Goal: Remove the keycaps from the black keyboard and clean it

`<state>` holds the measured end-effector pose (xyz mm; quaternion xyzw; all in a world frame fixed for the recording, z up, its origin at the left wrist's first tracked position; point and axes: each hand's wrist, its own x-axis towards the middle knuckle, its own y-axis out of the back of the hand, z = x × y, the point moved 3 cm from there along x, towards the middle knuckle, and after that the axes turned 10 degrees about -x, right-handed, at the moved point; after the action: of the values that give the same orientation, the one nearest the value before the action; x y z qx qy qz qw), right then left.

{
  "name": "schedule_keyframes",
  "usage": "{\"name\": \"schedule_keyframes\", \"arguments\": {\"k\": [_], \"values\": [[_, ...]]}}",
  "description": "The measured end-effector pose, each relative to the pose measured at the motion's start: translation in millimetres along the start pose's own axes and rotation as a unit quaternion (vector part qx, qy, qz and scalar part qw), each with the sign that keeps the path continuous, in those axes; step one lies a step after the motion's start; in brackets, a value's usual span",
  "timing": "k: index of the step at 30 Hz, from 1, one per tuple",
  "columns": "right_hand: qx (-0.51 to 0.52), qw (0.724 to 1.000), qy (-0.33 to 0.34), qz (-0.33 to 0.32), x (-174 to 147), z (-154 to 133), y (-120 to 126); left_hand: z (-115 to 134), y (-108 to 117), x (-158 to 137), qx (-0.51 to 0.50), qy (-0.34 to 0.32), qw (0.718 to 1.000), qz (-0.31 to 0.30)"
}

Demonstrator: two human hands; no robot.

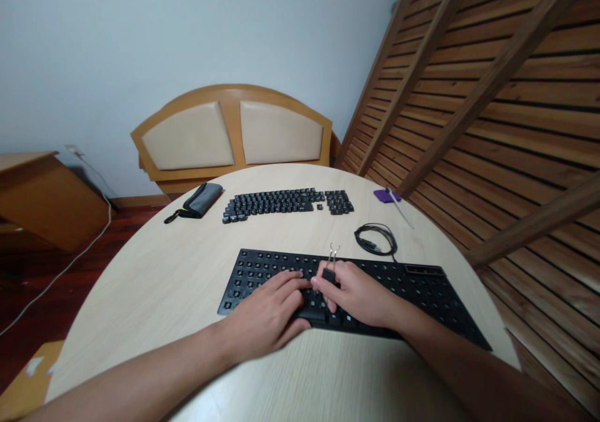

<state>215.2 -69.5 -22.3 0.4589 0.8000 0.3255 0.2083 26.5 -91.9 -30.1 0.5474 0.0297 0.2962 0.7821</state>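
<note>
A black keyboard (398,291) with most keycaps off lies across the near half of the round table. My left hand (269,309) rests on it left of the middle, fingers stretched out over the switches and thumb by the front edge. One of its fingertips comes close to my right hand; whether they touch I cannot tell. My right hand (359,291) is closed around a keycap puller (329,276), black at the handle, its two wire prongs pointing up and away from me. Just below the hands, a long black keycap (312,314) sits in the keyboard's bottom row.
Loose black keycaps (272,203) stand in rows farther back on the table (154,297). A grey pouch (200,200) lies at the left. To the right are a coiled cable (394,241), a purple cloth (383,195) and a thin white stick-like tool (400,211).
</note>
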Motion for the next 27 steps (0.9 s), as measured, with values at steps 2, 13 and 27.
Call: {"name": "schedule_keyframes", "arguments": {"k": [2, 13, 27], "values": [[0.015, 1.0, -0.017, 0.013, 1, 1, -4, -2, -2, -1, 0.01, -0.005, 1.0, 0.0], [0.087, 0.996, -0.026, -0.001, 4, 1, -5, -7, -4, -4, 0.009, -0.015, 1.0, -0.008], [0.129, 0.99, -0.045, 0.021, 9, 9, 10, -34, 36, 7, -0.011, 0.12, 0.982, 0.145]]}}
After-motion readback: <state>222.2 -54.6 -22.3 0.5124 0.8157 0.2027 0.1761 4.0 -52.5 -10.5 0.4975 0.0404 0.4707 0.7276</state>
